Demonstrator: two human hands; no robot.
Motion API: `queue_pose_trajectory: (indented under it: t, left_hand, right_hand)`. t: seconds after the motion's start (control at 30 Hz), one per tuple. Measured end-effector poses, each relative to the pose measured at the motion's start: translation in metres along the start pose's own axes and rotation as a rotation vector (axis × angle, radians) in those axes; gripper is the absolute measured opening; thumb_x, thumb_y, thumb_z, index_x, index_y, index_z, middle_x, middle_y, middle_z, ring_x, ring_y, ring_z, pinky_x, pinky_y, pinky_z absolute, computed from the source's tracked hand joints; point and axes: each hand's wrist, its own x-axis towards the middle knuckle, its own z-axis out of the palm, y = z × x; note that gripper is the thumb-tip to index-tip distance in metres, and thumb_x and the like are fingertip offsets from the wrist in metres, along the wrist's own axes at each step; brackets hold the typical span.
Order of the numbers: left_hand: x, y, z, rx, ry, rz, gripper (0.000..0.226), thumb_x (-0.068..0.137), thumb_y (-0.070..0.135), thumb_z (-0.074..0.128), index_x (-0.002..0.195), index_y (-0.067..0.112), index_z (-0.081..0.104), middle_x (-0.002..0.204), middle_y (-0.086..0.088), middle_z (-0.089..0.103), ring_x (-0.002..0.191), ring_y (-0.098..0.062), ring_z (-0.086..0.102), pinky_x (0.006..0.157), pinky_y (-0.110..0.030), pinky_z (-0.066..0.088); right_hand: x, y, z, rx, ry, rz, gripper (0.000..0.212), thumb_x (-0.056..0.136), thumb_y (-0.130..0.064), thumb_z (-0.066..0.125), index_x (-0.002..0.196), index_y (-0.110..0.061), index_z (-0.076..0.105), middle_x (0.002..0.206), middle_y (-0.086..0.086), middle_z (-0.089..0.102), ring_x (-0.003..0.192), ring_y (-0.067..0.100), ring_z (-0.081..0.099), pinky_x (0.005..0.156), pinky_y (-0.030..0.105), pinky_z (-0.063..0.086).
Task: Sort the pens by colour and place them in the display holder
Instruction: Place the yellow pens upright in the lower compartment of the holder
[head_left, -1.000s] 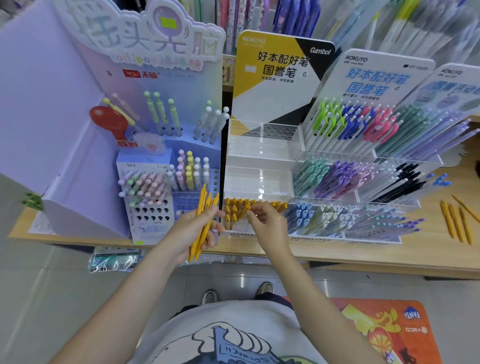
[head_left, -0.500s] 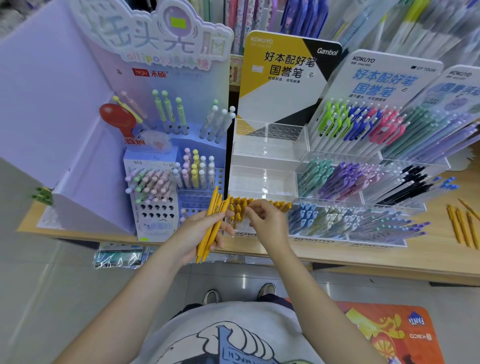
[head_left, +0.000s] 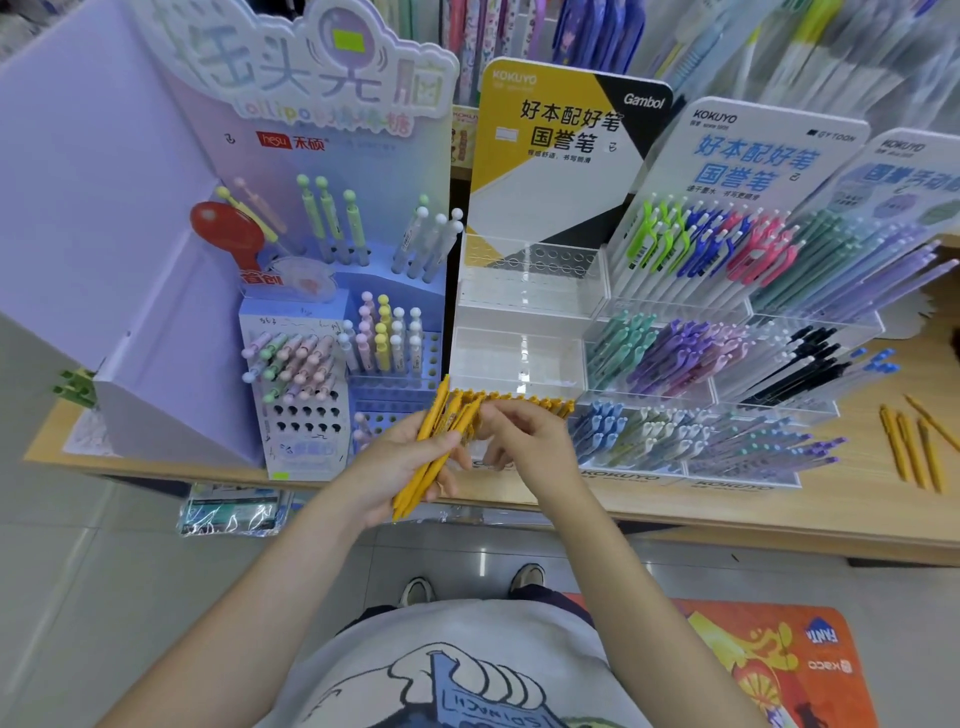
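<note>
A wooden counter (head_left: 779, 499) runs across the middle of the frame, crowded with pen displays. At the upper left stands a tall lilac cardboard stand (head_left: 156, 260) holding pastel pens with ball tops. Right of it, at centre, sits a clear acrylic display holder (head_left: 524, 332) with stepped tiers under a yellow, white and black Kokuyo sign (head_left: 561, 156); its upper two tiers show no pens, while its lowest front tier holds a row of yellow pens (head_left: 524, 401). To the right, neighbouring clear holders (head_left: 727, 364) are filled with green, blue, pink, purple, black and pale pens grouped by colour.

A person stands at the counter, seen from above, both bare arms reaching forward in the lower centre of the frame. The left hand (head_left: 400, 467) is curled around a bundle of yellow pens (head_left: 436, 452), thumb pressed over them, the bundle slanting from lower left to upper right with its upper ends just in front of the lowest tier. The right hand (head_left: 530, 441) is just beside it, fingers bent, its fingertips meeting the top of the bundle; whether they pinch a single pen I cannot tell.

At the far right edge, a few loose yellow pens (head_left: 914, 447) lie on the bare wood, well apart from the hands.
</note>
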Motion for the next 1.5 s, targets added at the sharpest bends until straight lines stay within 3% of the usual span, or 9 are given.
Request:
queue_pose_trajectory:
  t: [0.1, 0.3, 0.5, 0.63, 0.77, 0.9, 1.17, 1.4, 1.5]
  left_hand:
    - [0.006, -0.002, 0.007, 0.091, -0.009, 0.036, 0.026, 0.091, 0.019, 0.065, 0.115, 0.011, 0.060, 0.085, -0.012, 0.069, 0.056, -0.022, 0.062, 0.044, -0.024, 0.042]
    - [0.009, 0.000, 0.014, 0.121, -0.001, 0.048, 0.018, 0.099, 0.021, 0.058, 0.115, 0.014, 0.061, 0.086, -0.011, 0.072, 0.057, -0.021, 0.064, 0.041, -0.023, 0.041]
    - [0.009, 0.000, 0.003, 0.093, 0.086, 0.014, 0.025, 0.099, 0.029, 0.058, 0.117, 0.012, 0.061, 0.096, -0.016, 0.074, 0.058, -0.024, 0.067, 0.039, -0.021, 0.039]
    - [0.005, 0.001, -0.013, 0.061, 0.151, 0.013, 0.027, 0.099, 0.031, 0.058, 0.119, 0.015, 0.064, 0.092, -0.013, 0.074, 0.054, -0.019, 0.063, 0.039, -0.021, 0.032]
    - [0.003, 0.001, -0.019, 0.030, 0.143, 0.011, 0.025, 0.101, 0.025, 0.055, 0.121, 0.013, 0.063, 0.089, -0.014, 0.073, 0.049, -0.016, 0.058, 0.036, -0.019, 0.030]
    - [0.004, -0.004, -0.022, 0.063, 0.159, -0.001, 0.021, 0.101, 0.020, 0.054, 0.116, 0.006, 0.058, 0.087, -0.014, 0.074, 0.048, -0.016, 0.057, 0.036, -0.019, 0.030]
    - [0.002, -0.006, -0.020, 0.053, 0.159, -0.017, 0.025, 0.098, 0.026, 0.058, 0.113, 0.006, 0.056, 0.080, -0.011, 0.072, 0.047, -0.017, 0.056, 0.034, -0.019, 0.029]
    - [0.003, -0.005, -0.025, 0.063, 0.153, -0.005, 0.029, 0.098, 0.028, 0.059, 0.116, 0.006, 0.059, 0.080, -0.011, 0.069, 0.044, -0.014, 0.052, 0.034, -0.019, 0.027]
    - [0.003, -0.005, -0.023, 0.085, 0.159, 0.006, 0.026, 0.097, 0.032, 0.060, 0.113, 0.012, 0.065, 0.080, -0.010, 0.067, 0.044, -0.014, 0.049, 0.035, -0.021, 0.027]
  right_hand:
    - [-0.007, -0.015, 0.002, -0.011, -0.088, 0.004, 0.020, 0.092, -0.016, 0.068, 0.071, -0.014, 0.067, 0.058, -0.001, 0.061, 0.055, 0.011, 0.056, 0.055, 0.025, 0.048]
    - [-0.008, -0.015, -0.010, 0.074, -0.005, 0.076, 0.015, 0.096, -0.010, 0.059, 0.102, 0.000, 0.069, 0.070, 0.003, 0.063, 0.065, 0.014, 0.059, 0.061, 0.029, 0.051]
    - [-0.007, -0.020, -0.024, 0.216, 0.208, 0.016, 0.017, 0.100, -0.009, 0.051, 0.103, -0.007, 0.067, 0.076, 0.011, 0.065, 0.073, 0.026, 0.065, 0.076, 0.043, 0.057]
    - [-0.003, -0.011, -0.039, 0.077, 0.313, -0.054, 0.014, 0.098, -0.008, 0.054, 0.100, -0.011, 0.068, 0.080, 0.009, 0.069, 0.077, 0.021, 0.070, 0.078, 0.037, 0.059]
    - [-0.004, 0.008, -0.034, -0.095, 0.238, -0.035, 0.013, 0.097, -0.007, 0.057, 0.103, -0.012, 0.067, 0.092, 0.011, 0.071, 0.085, 0.020, 0.070, 0.083, 0.038, 0.058]
    - [0.001, 0.030, -0.024, -0.334, 0.179, -0.062, 0.018, 0.095, -0.015, 0.061, 0.101, -0.032, 0.064, 0.098, 0.001, 0.069, 0.090, 0.015, 0.069, 0.086, 0.042, 0.057]
    - [0.005, 0.030, -0.015, -0.537, 0.150, -0.185, 0.020, 0.094, -0.013, 0.062, 0.113, -0.018, 0.066, 0.101, -0.006, 0.058, 0.084, 0.005, 0.060, 0.077, 0.014, 0.049]
    - [0.007, 0.035, -0.015, -0.699, 0.096, -0.247, 0.018, 0.094, -0.015, 0.063, 0.111, -0.016, 0.068, 0.099, -0.002, 0.058, 0.081, 0.008, 0.058, 0.077, 0.020, 0.049]
    - [0.010, 0.037, -0.010, -0.674, 0.096, -0.254, 0.018, 0.094, -0.020, 0.065, 0.111, -0.016, 0.070, 0.098, -0.004, 0.061, 0.079, 0.002, 0.057, 0.074, 0.016, 0.047]
